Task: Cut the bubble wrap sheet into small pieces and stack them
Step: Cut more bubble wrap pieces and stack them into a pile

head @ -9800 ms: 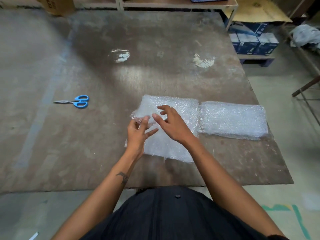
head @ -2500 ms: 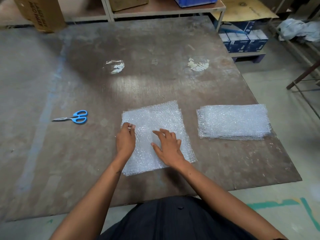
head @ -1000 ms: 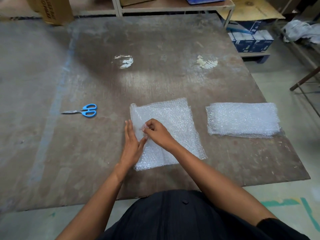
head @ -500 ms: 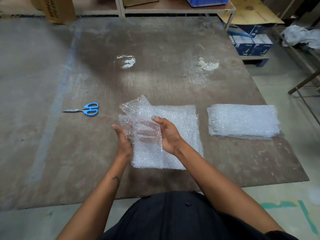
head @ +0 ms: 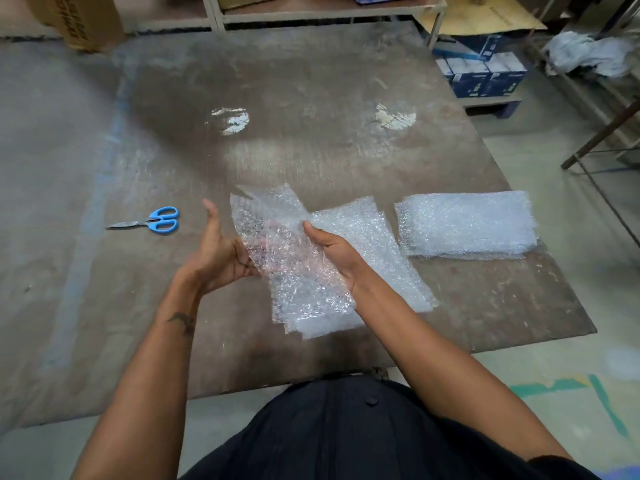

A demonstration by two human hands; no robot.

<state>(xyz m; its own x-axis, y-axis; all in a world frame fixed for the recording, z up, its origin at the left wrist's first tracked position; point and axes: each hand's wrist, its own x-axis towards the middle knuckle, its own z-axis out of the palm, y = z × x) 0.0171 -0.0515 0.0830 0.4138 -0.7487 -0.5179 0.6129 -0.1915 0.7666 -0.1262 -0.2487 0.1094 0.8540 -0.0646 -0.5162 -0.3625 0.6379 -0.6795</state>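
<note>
A bundle of clear bubble wrap pieces (head: 294, 258) is lifted off the brown table (head: 311, 140), tilted. My right hand (head: 332, 249) grips its right edge, thumb on top. My left hand (head: 221, 251) is palm up at its left edge, fingers curled under the wrap, thumb pointing up. More bubble wrap (head: 374, 244) lies flat on the table under and right of the bundle. A neat stack of bubble wrap pieces (head: 465, 221) lies further right. Blue-handled scissors (head: 152, 220) lie shut on the table to the left, apart from both hands.
A cardboard box (head: 76, 19) stands at the far left corner. A metal shelf frame (head: 322, 12) runs along the table's far edge. Blue and white boxes (head: 481, 71) and a grey cloth (head: 588, 57) sit right of the table. My dark shirt (head: 346, 431) fills the bottom.
Both hands have raised the bubble wrap pieces higher and turned them, and the left hand has opened wider. The pieces that lay flat one second ago are now partly off the table.
</note>
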